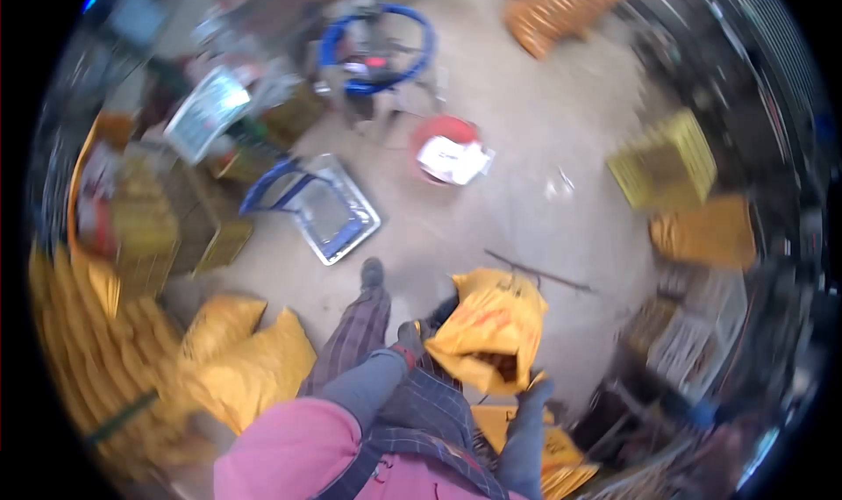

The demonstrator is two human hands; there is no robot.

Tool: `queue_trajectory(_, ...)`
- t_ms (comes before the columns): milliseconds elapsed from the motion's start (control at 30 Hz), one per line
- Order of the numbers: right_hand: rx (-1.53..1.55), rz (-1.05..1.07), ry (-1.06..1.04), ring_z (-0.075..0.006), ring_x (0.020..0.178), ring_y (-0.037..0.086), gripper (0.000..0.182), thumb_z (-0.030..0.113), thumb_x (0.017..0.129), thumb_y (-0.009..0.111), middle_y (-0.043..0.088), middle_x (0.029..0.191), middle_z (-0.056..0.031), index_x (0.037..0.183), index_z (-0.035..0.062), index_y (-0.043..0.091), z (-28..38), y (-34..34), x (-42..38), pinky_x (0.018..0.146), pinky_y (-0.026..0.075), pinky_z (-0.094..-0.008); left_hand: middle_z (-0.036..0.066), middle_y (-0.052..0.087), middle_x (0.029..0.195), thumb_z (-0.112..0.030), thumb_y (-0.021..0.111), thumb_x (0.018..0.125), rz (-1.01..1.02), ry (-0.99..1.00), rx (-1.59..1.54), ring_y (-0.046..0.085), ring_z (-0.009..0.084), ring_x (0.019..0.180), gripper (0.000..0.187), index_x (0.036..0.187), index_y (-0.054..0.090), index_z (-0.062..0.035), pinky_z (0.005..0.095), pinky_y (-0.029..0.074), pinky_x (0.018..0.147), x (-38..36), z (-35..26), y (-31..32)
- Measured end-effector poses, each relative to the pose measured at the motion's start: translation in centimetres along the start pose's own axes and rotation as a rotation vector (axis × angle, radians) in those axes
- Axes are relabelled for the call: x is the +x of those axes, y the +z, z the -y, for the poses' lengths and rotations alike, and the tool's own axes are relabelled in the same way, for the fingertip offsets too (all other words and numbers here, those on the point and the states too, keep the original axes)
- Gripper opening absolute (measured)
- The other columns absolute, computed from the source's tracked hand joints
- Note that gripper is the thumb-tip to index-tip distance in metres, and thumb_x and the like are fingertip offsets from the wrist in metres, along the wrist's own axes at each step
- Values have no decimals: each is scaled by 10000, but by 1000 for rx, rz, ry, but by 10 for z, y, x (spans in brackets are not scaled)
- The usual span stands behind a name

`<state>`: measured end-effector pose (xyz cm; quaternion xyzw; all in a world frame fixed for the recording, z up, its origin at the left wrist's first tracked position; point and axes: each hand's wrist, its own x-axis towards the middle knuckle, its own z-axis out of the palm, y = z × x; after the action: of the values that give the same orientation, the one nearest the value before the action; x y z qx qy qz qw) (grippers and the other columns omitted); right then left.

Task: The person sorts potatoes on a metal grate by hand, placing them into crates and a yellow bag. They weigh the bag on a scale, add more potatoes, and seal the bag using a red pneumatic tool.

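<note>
A yellow bag (495, 311) with dark printing hangs in front of my legs. Its mouth faces me, and brownish contents show inside, too blurred to name. My left hand (410, 335), below a grey sleeve and a red band at the wrist, is closed at the bag's left edge. At the lower right rim, my right hand (540, 384) grips the bag's edge, with the fingers partly hidden. Beneath my right forearm lie more yellow bags (566, 454).
Yellow bags (250, 355) lie at the left beside stacked cartons (145, 224). Ahead stand a blue-and-silver trolley (338, 210), a red bucket with papers (452, 153) and a blue ring-shaped frame (377, 48). A thin rod (544, 272) lies on the floor; a yellow crate (667, 162) stands right.
</note>
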<state>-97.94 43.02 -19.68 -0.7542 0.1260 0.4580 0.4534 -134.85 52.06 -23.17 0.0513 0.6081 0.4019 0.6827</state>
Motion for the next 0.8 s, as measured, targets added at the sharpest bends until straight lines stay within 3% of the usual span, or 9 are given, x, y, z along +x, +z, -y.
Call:
queue_trajectory(233, -709, 649, -421, -223, 672, 540, 277, 272, 932, 452, 563, 733, -79, 832, 71, 615, 50, 127, -264, 758, 484, -337, 55, 528, 549, -175, 481, 871, 166, -79, 234, 466, 177, 468, 277, 637, 580, -66, 323, 374, 475, -78, -110, -151)
queue_trajectory(333, -313, 791, -16, -206, 622, 527, 260, 168, 882, 495, 507, 609, -61, 657, 67, 575, 68, 166, -285, 731, 482, -332, 57, 524, 538, -104, 540, 804, 159, -69, 382, 501, 198, 471, 169, 651, 602, -72, 347, 374, 465, -174, -227, -156)
queue_trajectory(400, -1075, 795, -530, -197, 607, 540, 286, 60, 827, 509, 477, 536, -52, 542, 71, 520, 68, 212, -330, 704, 482, -333, 49, 520, 535, -50, 556, 769, 174, -13, 505, 525, 197, 485, 136, 643, 598, -78, 345, 377, 465, -213, -257, -181)
queue_trajectory(467, -616, 792, -121, -172, 609, 546, 263, 2, 816, 521, 510, 566, -42, 561, 66, 535, 54, 255, -330, 677, 475, -317, 44, 549, 555, 15, 569, 723, 309, 407, 1032, 568, 199, 514, 132, 671, 624, -93, 356, 389, 474, -240, -284, -198)
queue_trajectory(533, -678, 858, -174, -165, 599, 545, 245, -11, 811, 544, 531, 580, -47, 575, 55, 548, 43, 304, -335, 659, 470, -318, 84, 547, 520, -24, 512, 743, 75, 315, 885, 529, 211, 493, 202, 567, 598, -74, 366, 360, 471, -253, -296, -200)
queue_trajectory(600, -1513, 987, -997, -202, 589, 549, 257, -4, 818, 506, 534, 582, -75, 570, 52, 540, 34, 368, -330, 640, 466, -332, 79, 563, 535, -35, 534, 752, -109, -9, -50, 537, 227, 496, 211, 567, 610, -101, 365, 373, 480, -232, -284, -228)
queue_trajectory(700, -1007, 1101, -510, -237, 623, 549, 288, 160, 897, 469, 552, 635, -97, 637, 65, 546, 10, 478, -329, 712, 487, -383, 100, 567, 651, -103, 450, 857, -364, 553, 459, 506, 213, 520, 205, 740, 615, -65, 349, 414, 478, -196, -290, -285)
queue_trajectory(733, -636, 1027, -123, -221, 653, 549, 294, 217, 924, 457, 559, 676, -82, 685, 72, 547, -7, 517, -320, 794, 504, -400, 102, 575, 675, -87, 426, 860, -555, 509, 431, 526, 217, 559, 214, 753, 610, -60, 358, 435, 513, -179, -296, -297)
queue_trajectory(800, -571, 1102, -118, -252, 708, 593, 302, 249, 905, 436, 622, 743, -122, 765, 47, 612, -37, 596, -288, 721, 508, -422, 104, 584, 698, -72, 402, 863, -788, 483, 368, 545, 221, 599, 226, 766, 605, -55, 367, 457, 547, -122, -307, -331)
